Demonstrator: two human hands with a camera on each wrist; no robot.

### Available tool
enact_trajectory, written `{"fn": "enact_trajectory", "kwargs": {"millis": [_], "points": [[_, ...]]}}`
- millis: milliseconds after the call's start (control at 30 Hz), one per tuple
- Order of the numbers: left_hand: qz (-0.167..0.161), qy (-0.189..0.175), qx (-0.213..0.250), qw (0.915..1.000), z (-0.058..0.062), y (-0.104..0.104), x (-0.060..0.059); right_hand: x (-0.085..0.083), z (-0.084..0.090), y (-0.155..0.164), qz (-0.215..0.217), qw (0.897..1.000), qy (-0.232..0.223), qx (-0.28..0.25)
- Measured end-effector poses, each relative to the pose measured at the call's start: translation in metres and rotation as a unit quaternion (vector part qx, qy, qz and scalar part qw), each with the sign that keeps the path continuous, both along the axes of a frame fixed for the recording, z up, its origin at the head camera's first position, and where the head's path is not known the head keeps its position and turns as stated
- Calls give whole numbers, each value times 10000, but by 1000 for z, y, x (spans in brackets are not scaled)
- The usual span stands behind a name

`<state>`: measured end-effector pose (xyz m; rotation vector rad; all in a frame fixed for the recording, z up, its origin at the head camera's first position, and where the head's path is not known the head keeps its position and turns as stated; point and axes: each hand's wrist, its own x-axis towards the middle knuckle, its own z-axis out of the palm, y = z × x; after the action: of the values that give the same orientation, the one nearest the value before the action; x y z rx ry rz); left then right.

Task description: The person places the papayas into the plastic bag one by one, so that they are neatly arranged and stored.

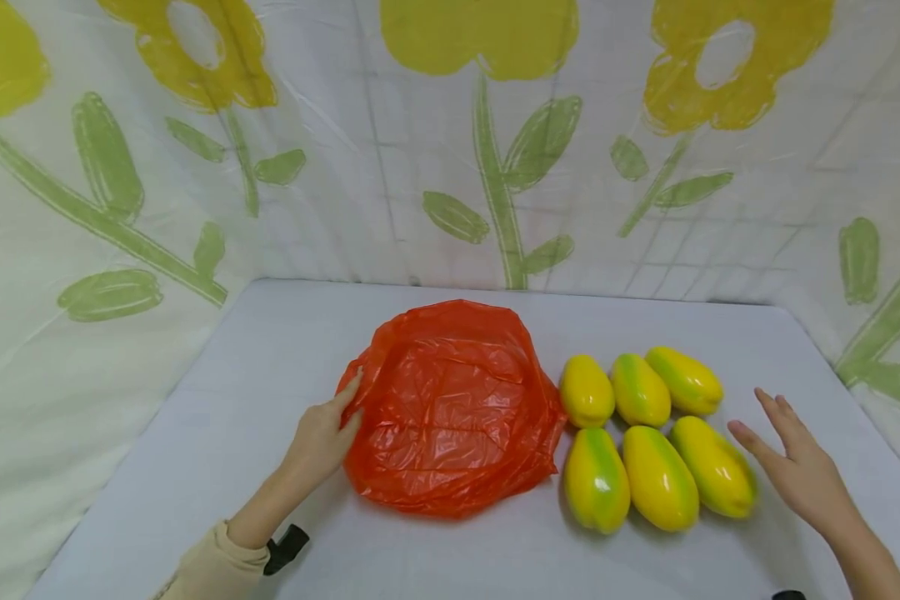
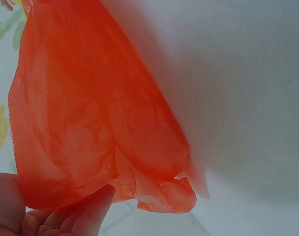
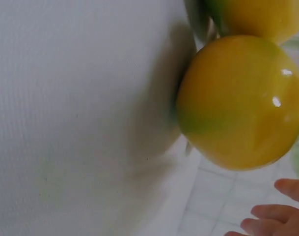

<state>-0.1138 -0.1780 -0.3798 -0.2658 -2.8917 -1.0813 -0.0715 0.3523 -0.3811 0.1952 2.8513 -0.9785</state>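
An orange plastic bag lies crumpled and spread on the white table. My left hand touches the bag's left edge with fingers fairly straight; the left wrist view shows the bag just above the fingertips. Several yellow-green papayas lie in two rows right of the bag. My right hand hovers open, fingers spread, just right of the nearest papaya. In the right wrist view a papaya fills the upper right, with fingertips below it.
A flower-printed sheet hangs behind the table and along both sides. The table's left edge runs diagonally near my left sleeve. Bare table surface lies in front of the bag and papayas.
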Motion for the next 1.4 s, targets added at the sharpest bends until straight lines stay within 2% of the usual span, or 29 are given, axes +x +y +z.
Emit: {"fn": "enact_trajectory", "kwargs": {"millis": [133, 267, 467, 800, 1400], "points": [[66, 2, 68, 10000, 0, 0, 1, 1, 4, -7, -24, 9962, -808, -316], [71, 48, 65, 9999, -2, -1, 1, 3, -1, -12, -44, 9925, -1167, -353], [-38, 221, 50, 9997, -3, -1, 2, 8, -10, -14, -37, 9904, -1355, -280], [-59, 264, 35, 9996, -2, -1, 1, 7, -10, -20, -24, 9840, -1760, -270], [20, 241, 151, 9996, -1, -1, 2, 4, -13, -16, -49, 9848, -1724, -190]]}}
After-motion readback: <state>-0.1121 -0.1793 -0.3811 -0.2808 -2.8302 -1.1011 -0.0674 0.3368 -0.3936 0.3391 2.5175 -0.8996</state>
